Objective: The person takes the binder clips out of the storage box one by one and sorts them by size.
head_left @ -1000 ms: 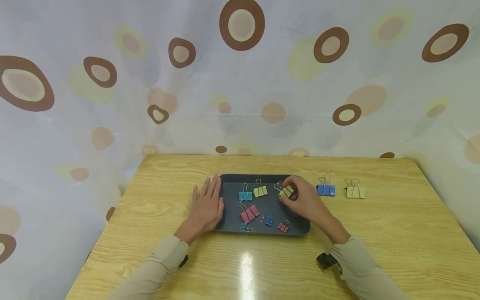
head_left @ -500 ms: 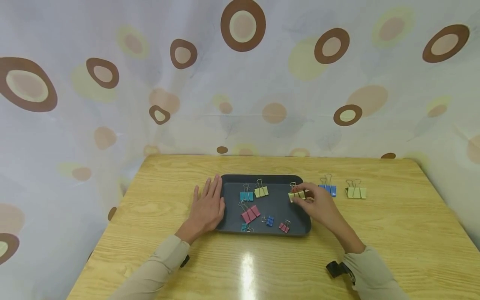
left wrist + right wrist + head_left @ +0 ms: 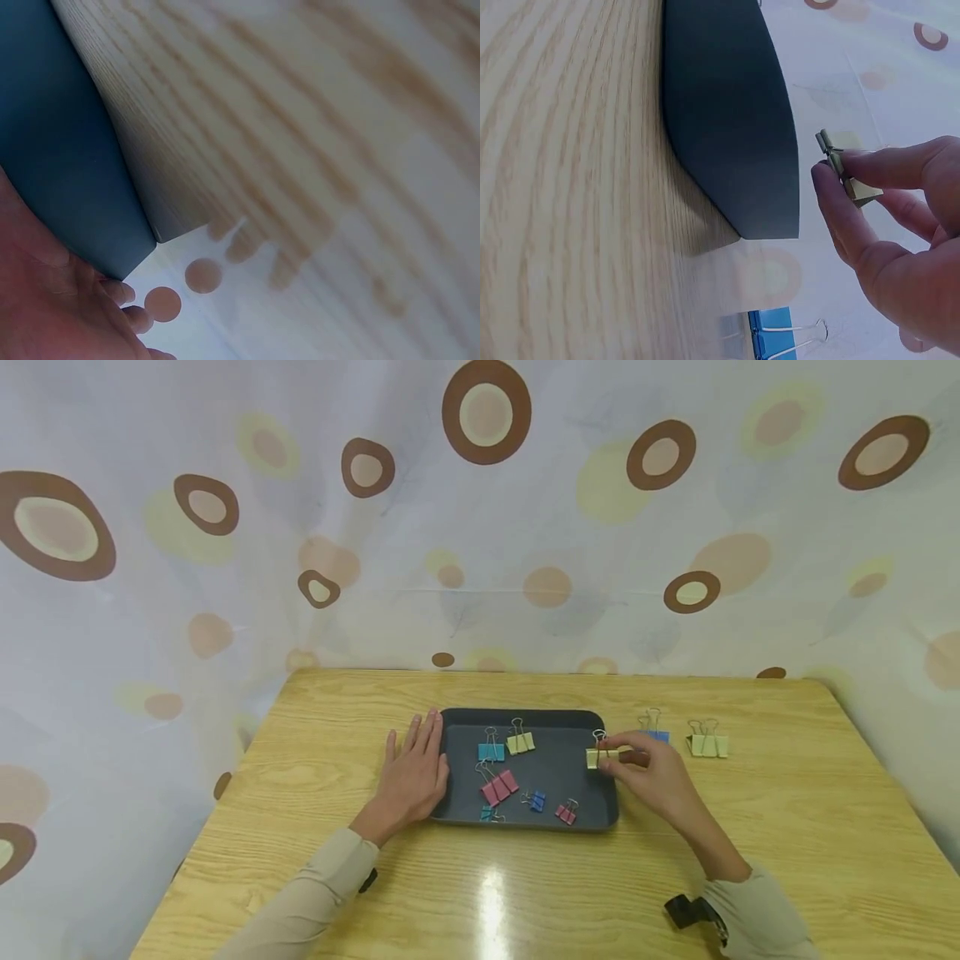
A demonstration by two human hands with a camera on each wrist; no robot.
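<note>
My right hand [image 3: 654, 777] pinches a yellow binder clip [image 3: 600, 758] between thumb and fingers, over the right end of a dark grey tray [image 3: 551, 777]. In the right wrist view the same yellow clip [image 3: 846, 169] shows above the level of the tray's rim [image 3: 735, 150]. My left hand [image 3: 411, 781] lies with straight fingers along the tray's left side. Inside the tray are a teal clip [image 3: 491, 752], another yellow clip [image 3: 521, 743], a large pink clip [image 3: 499, 787], a small blue clip [image 3: 535, 802], a small pink clip [image 3: 567, 812] and a small teal clip [image 3: 488, 814].
On the wooden table [image 3: 795, 827], right of the tray, stand a blue binder clip [image 3: 657, 736], partly hidden by my right hand, and a yellow-green binder clip [image 3: 708, 744]. A patterned cloth [image 3: 480, 543] hangs behind the table.
My right hand has carried the yellow clip rightward from inside the tray to its right edge, and the clip has turned more upright. The left hand keeps its place.
</note>
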